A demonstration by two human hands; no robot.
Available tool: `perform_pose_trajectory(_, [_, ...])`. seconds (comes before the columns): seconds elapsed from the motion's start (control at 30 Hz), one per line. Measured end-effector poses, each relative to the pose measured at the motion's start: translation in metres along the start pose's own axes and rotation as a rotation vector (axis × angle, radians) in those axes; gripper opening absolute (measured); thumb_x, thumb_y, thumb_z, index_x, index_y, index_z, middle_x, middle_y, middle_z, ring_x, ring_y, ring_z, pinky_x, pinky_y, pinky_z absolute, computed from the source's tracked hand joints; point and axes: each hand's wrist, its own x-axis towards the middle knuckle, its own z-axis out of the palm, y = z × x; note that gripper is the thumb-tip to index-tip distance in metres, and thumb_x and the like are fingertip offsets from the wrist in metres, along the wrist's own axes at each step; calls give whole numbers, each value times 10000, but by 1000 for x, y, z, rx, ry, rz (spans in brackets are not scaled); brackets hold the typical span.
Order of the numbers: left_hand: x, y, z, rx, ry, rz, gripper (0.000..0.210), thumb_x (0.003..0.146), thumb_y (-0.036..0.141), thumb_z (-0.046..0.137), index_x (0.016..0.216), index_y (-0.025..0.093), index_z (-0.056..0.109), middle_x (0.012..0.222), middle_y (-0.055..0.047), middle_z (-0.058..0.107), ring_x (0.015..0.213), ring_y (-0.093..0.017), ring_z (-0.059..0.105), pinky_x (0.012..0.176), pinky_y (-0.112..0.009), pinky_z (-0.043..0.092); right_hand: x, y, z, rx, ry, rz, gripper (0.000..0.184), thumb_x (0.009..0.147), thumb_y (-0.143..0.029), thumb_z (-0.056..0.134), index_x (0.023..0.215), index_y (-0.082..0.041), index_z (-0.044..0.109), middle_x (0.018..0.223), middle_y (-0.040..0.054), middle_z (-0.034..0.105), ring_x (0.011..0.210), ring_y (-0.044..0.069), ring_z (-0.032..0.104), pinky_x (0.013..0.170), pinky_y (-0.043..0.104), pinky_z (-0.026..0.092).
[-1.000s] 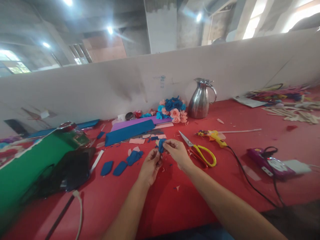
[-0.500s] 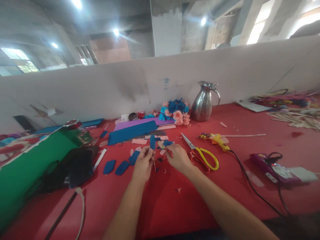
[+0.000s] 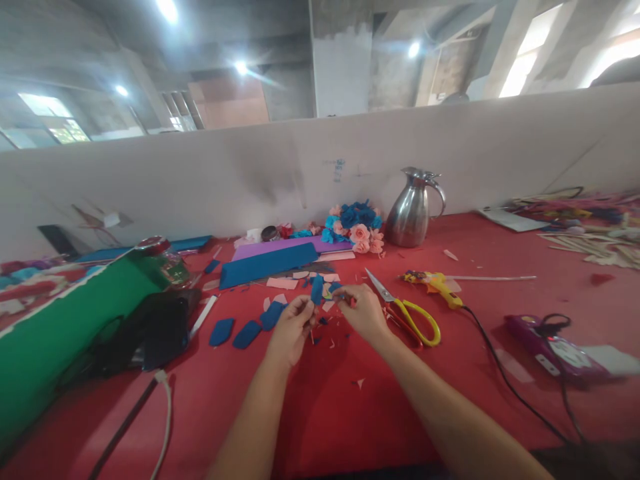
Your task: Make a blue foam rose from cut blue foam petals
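Note:
My left hand (image 3: 293, 327) is closed, pinching a small blue crepe-paper piece (image 3: 317, 291) that stands up from the thumb and fingertips. Close by on the right, my right hand (image 3: 364, 312) has its fingers bent together; a bit of blue shows at its fingertips, but whether it is held or lies behind them I cannot make out. Several cut blue paper petals (image 3: 247, 335) lie on the red table left of my left hand. Yellow-handled scissors (image 3: 417, 321) rest just right of my right hand, blades partly apart. Small pink and blue scraps (image 3: 283, 283) are scattered around both hands.
A blue paper strip (image 3: 270, 265), paper flowers (image 3: 357, 223) and a steel jug (image 3: 413, 210) stand toward the back partition. Rightward lie a yellow glue gun (image 3: 440, 288) with its cord and a purple power strip (image 3: 555, 350). A green board (image 3: 65, 333) and a phone (image 3: 165, 333) are left.
The blue piece in my left hand has shifted slightly right and looks wider. My right hand has turned a little, its fingers more raised. The whole view has shifted slightly.

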Motion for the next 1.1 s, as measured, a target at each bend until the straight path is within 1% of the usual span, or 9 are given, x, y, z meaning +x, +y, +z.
perform_pose_trajectory(0.07, [-2, -4, 5, 50, -62, -37, 364, 553, 378, 833, 720, 156, 596, 596, 45, 534, 486, -49, 420, 485, -159, 342, 0, -2, 3, 44, -58, -26, 163, 760, -215, 567, 748, -228, 729, 671, 16, 682, 682, 174, 587, 670, 261, 397])
perform_pose_trajectory(0.13, [-3, -7, 7, 78, -87, -49, 360, 561, 394, 823, 703, 154, 595, 584, 43, 523, 475, -51, 404, 469, -164, 320, -2, -5, 5, 69, -88, -12, 157, 735, -182, 576, 686, -228, 718, 659, 5, 683, 659, 163, 589, 678, 260, 402])
perform_pose_trajectory(0.2, [-3, -8, 7, 86, -75, -46, 360, 561, 402, 820, 691, 155, 593, 580, 45, 511, 473, -53, 398, 465, -166, 307, -3, -6, 6, 92, -92, -8, 158, 720, -164, 579, 661, -229, 710, 646, -3, 677, 645, 156, 585, 673, 253, 404])
perform_pose_trajectory(0.3, [-2, -7, 6, 85, -47, -22, 348, 563, 394, 818, 689, 159, 595, 578, 47, 500, 481, -57, 404, 474, -168, 308, -4, -5, 9, 144, -92, 2, 157, 730, -178, 575, 689, -230, 717, 629, -6, 668, 614, 147, 571, 639, 242, 405])
perform_pose_trajectory(0.43, [-1, -7, 6, 91, -43, -1, 344, 566, 399, 814, 669, 159, 589, 576, 45, 500, 484, -59, 404, 478, -173, 309, -4, -1, 12, 198, -107, 1, 164, 731, -175, 567, 699, -225, 719, 650, 0, 681, 617, 146, 579, 614, 235, 403])
perform_pose_trajectory(0.7, [-2, -7, 7, 91, -38, -11, 355, 557, 406, 819, 676, 155, 597, 571, 47, 493, 479, -58, 396, 469, -176, 286, -4, -2, 10, 250, -125, 8, 172, 747, -219, 553, 704, -223, 720, 693, 8, 701, 654, 156, 597, 617, 239, 416])
perform_pose_trajectory(0.9, [-2, -7, 8, 99, -46, -6, 388, 545, 434, 821, 670, 152, 586, 569, 48, 490, 474, -52, 379, 468, -175, 273, -4, -2, 11, 232, -113, 11, 161, 740, -217, 555, 690, -210, 707, 665, 5, 681, 635, 146, 572, 612, 237, 404])
perform_pose_trajectory(1.1, [-1, -8, 7, 125, -40, 8, 382, 555, 445, 810, 674, 159, 588, 581, 47, 490, 492, -62, 387, 483, -183, 285, -5, -2, 11, 278, -129, 34, 142, 733, -234, 567, 719, -211, 706, 681, 6, 680, 645, 148, 563, 623, 245, 407])
